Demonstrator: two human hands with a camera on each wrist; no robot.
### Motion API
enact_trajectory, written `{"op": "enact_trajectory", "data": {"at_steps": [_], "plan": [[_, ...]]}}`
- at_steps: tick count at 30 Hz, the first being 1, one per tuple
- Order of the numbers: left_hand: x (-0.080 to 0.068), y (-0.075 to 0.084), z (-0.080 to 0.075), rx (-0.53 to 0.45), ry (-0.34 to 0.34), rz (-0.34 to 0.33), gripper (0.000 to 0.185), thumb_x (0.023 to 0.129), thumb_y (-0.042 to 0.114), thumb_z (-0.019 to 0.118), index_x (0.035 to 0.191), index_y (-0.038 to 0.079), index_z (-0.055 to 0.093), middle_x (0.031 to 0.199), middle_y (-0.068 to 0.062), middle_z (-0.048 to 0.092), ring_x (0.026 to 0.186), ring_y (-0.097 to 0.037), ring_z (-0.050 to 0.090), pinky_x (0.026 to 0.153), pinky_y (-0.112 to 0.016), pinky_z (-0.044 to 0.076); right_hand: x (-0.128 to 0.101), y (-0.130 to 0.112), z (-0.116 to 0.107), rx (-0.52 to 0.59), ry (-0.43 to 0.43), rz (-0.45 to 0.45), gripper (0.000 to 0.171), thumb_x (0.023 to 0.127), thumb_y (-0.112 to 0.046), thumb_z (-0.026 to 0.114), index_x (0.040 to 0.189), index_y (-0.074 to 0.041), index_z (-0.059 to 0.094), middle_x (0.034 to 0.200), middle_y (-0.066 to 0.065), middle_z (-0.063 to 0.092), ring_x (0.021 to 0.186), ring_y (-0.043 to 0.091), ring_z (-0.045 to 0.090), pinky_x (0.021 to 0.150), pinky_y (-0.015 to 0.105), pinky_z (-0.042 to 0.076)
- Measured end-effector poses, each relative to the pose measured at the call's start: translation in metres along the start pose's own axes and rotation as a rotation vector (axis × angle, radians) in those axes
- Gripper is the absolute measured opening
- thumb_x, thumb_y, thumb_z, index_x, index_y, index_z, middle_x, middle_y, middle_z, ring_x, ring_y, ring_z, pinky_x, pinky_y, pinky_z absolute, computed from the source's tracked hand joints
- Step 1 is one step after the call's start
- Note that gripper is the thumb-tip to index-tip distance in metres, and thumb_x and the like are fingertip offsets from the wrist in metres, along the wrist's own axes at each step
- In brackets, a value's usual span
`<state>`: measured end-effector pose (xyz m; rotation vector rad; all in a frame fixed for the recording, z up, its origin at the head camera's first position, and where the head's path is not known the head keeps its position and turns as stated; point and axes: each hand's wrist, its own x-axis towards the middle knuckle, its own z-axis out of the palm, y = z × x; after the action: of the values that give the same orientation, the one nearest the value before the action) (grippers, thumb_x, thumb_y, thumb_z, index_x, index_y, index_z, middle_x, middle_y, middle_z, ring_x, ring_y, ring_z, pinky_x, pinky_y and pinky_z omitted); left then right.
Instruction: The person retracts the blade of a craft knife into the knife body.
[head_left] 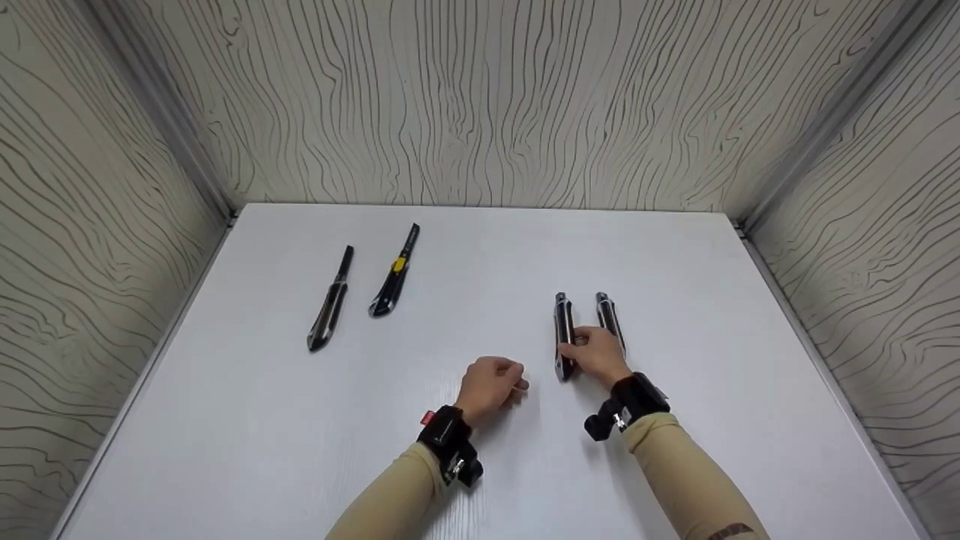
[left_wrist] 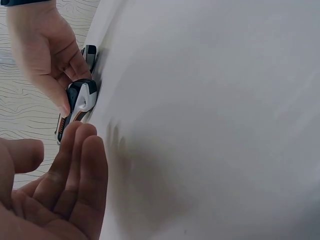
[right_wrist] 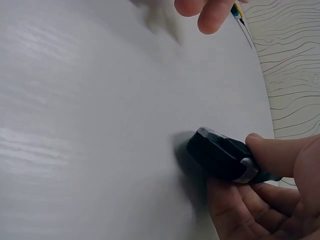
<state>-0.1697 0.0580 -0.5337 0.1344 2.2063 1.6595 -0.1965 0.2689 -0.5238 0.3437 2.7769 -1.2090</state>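
My right hand (head_left: 598, 354) pinches a dark utility knife with silver trim (head_left: 564, 330) between thumb and fingers, its narrow end pointing away from me. In the right wrist view, the rounded butt of the knife (right_wrist: 220, 156) juts out from the grip. A second, similar utility knife (head_left: 609, 315) lies just to the right, partly hidden by that hand. To the left, my left hand (head_left: 491, 386) hovers over the white table with nothing in it. Its fingers (left_wrist: 92, 170) are loosely bent in the left wrist view, the thumb apart from them.
Farther left on the white table (head_left: 450, 450) lie a black utility knife with a yellow slider (head_left: 399, 264) and a dark one (head_left: 328, 311), both slanted with narrow ends away from me. Wood-grain panels (head_left: 465, 105) enclose the back and sides.
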Motion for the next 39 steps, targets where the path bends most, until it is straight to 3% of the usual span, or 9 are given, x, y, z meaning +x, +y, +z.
{"op": "enact_trajectory", "data": {"at_steps": [8, 15, 24, 33, 39], "plan": [[0.002, 0.001, 0.005, 0.016, -0.017, 0.007, 0.028, 0.093, 0.017, 0.056, 0.104, -0.003, 0.071, 0.080, -0.007, 0.075, 0.062, -0.014, 0.069, 0.057, -0.027, 0.057, -0.001, 0.000, -0.005, -0.062, 0.010, 0.022, 0.040, 0.086, -0.019, 0.071, 0.117, 0.007, 0.065, 0.099, 0.019, 0.072, 0.070, 0.015, 0.064, 0.068, 0.026, 0.047], [0.002, 0.002, 0.004, 0.027, -0.025, 0.017, 0.027, 0.094, 0.018, 0.056, 0.105, -0.003, 0.071, 0.080, -0.008, 0.075, 0.063, -0.016, 0.069, 0.059, -0.029, 0.057, -0.002, 0.000, -0.007, -0.149, 0.048, 0.026, 0.037, 0.085, -0.022, 0.071, 0.114, 0.002, 0.069, 0.093, 0.014, 0.072, 0.079, 0.024, 0.064, 0.073, 0.033, 0.047], [0.003, 0.003, -0.005, 0.032, -0.038, 0.006, 0.030, 0.095, 0.020, 0.056, 0.109, -0.003, 0.070, 0.083, -0.008, 0.075, 0.066, -0.019, 0.070, 0.060, -0.031, 0.058, -0.005, 0.001, -0.006, -0.208, 0.094, 0.012, 0.045, 0.085, -0.023, 0.071, 0.121, 0.002, 0.063, 0.112, 0.020, 0.070, 0.097, 0.035, 0.066, 0.085, 0.049, 0.052], [0.005, 0.001, -0.030, 0.055, 0.011, -0.009, 0.031, 0.096, 0.022, 0.056, 0.110, -0.002, 0.069, 0.085, -0.007, 0.075, 0.070, -0.021, 0.072, 0.062, -0.032, 0.058, -0.001, -0.013, -0.010, -0.229, 0.126, 0.046, 0.052, 0.088, -0.024, 0.066, 0.134, -0.003, 0.054, 0.120, 0.018, 0.066, 0.105, 0.037, 0.064, 0.085, 0.050, 0.051], [0.011, 0.002, -0.057, 0.128, 0.072, -0.034, 0.031, 0.097, 0.025, 0.056, 0.113, 0.001, 0.068, 0.088, -0.007, 0.075, 0.074, -0.021, 0.072, 0.062, -0.027, 0.056, -0.001, -0.029, -0.003, -0.240, 0.130, -0.052, 0.050, 0.088, -0.023, 0.068, 0.131, -0.002, 0.057, 0.109, 0.015, 0.067, 0.094, 0.030, 0.064, 0.079, 0.044, 0.052]]}}
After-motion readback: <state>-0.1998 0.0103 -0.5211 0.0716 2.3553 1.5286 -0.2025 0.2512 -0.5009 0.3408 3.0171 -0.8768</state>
